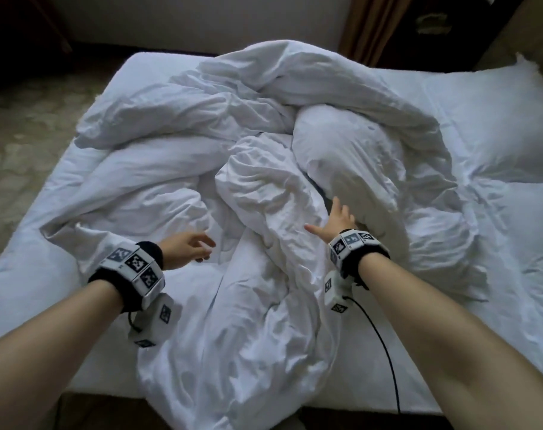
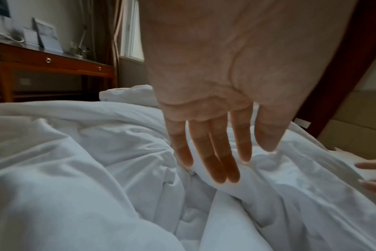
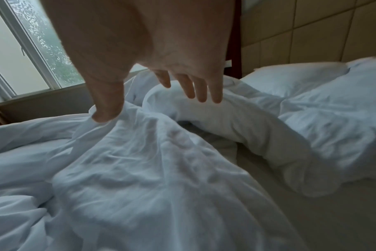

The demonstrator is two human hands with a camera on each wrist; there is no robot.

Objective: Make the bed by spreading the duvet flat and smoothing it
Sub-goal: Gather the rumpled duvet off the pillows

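Duvet (image 1: 264, 187) bunched on bed (image 1: 450, 361), both hands spread, no legible writing

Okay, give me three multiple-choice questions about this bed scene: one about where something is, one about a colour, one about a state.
1. Where do the white pillows lie?
A. at the right end of the bed
B. on the floor
C. under the wooden desk

2. What colour is the crumpled duvet?
A. grey
B. white
C. striped blue

3. How are the hands?
A. both gripping fabric
B. both open with fingers spread
C. one holding a pillow

Key: 1 A, the pillows sit at the right edge in the head view. 2 B, its folds are white throughout. 3 B, the left hand and the right hand hold nothing.
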